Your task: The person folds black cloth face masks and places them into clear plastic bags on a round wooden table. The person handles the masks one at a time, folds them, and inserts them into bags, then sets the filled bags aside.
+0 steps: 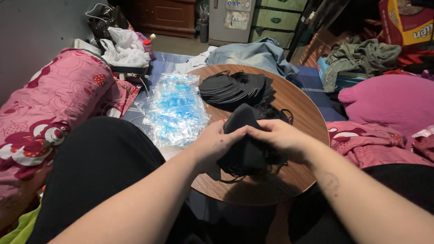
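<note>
Over the round wooden surface (298, 108), the left hand (214, 144) and right hand (280, 135) both grip a stack of black fabric face masks (246, 151), fingers closed on it.

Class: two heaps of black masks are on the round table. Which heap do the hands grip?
The near heap, gripped by the left hand and right hand. The far heap, fanned out by the plastic bags, lies untouched.

Pink pillow (49, 104) left, jeans (253, 53) behind, cardboard box (407, 20) far right
</note>
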